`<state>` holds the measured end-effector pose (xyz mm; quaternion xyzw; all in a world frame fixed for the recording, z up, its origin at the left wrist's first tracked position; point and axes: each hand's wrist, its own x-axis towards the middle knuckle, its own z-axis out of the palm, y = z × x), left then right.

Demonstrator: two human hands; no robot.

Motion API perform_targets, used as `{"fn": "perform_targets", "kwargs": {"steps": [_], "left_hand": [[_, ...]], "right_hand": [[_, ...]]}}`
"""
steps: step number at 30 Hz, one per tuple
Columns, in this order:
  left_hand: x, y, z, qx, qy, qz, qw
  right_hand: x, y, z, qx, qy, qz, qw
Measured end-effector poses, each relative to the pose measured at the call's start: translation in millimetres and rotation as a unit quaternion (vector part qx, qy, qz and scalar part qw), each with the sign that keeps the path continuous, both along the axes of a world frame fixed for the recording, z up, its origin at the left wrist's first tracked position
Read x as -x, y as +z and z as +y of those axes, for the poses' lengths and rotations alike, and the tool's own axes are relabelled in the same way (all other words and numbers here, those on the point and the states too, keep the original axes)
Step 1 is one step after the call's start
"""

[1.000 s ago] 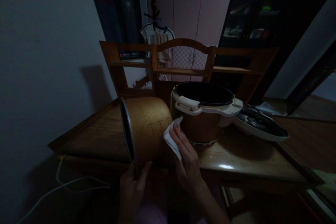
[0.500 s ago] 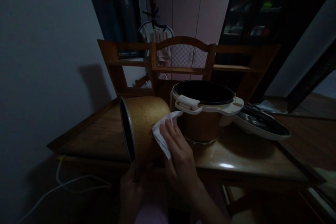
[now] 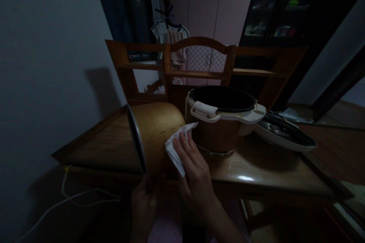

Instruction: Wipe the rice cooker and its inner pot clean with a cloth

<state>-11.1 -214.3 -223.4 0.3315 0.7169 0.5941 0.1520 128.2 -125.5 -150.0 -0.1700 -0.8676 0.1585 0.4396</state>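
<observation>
A gold-coloured inner pot (image 3: 155, 125) with a dark inside is tipped on its side, its mouth facing left, at the desk's front edge. My left hand (image 3: 144, 201) grips its rim from below, the thumb on the near edge; the fingers behind are partly hidden. In my right hand (image 3: 195, 167) a white cloth (image 3: 175, 153) lies pressed flat against the pot's outer wall, near its base. Dark printed markings show on the wall beside the cloth. Just behind stands the rice cooker body (image 3: 218, 136), lidless, with a cream rim and handle.
The cooker's detached lid (image 3: 285, 133) rests at the right of the wooden desk (image 3: 265, 171). A wooden shelf frame (image 3: 196, 73) runs along the desk's back. A white cable (image 3: 76, 197) hangs at the left, beside the wall (image 3: 57, 64).
The pot has turned a little in my left hand, so more of its printed markings show. My right hand with the cloth has shifted very slightly downward.
</observation>
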Motion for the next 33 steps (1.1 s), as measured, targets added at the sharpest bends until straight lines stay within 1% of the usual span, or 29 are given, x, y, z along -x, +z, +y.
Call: {"fn": "perform_targets", "kwargs": {"steps": [6,15,17,21,24,27,30,33], "left_hand": [[-2.5,0.2,2.3,-0.014,0.002,0.001,1.000],[-4.0,4.1,3.0,-0.004,0.010,0.021,1.000],[-4.9,5.5,4.2,-0.005,0.012,0.020,1.000],[-6.5,6.6,6.8,0.001,0.029,0.017,0.999],[-7.3,6.5,7.0,0.007,0.029,0.012,0.999],[-8.7,7.5,6.0,0.004,0.012,0.010,1.000],[-9.9,8.5,4.9,-0.014,-0.001,0.015,1.000],[-8.7,4.4,4.0,-0.057,-0.023,0.012,0.998]], "right_hand": [[-1.0,-5.7,-2.3,0.010,0.000,0.011,1.000],[-9.5,-17.5,-3.1,0.020,0.006,0.015,1.000],[-10.9,-21.7,-4.2,0.036,0.011,0.028,0.999],[-11.4,-26.7,-6.6,0.099,0.002,0.083,0.992],[-9.7,-23.3,-4.8,0.123,-0.008,0.117,0.985],[-6.3,-14.1,-1.1,0.116,-0.010,0.129,0.985],[-0.8,-3.1,0.1,0.072,-0.007,0.106,0.992],[5.8,4.1,-1.5,0.021,0.006,0.059,0.998]]}}
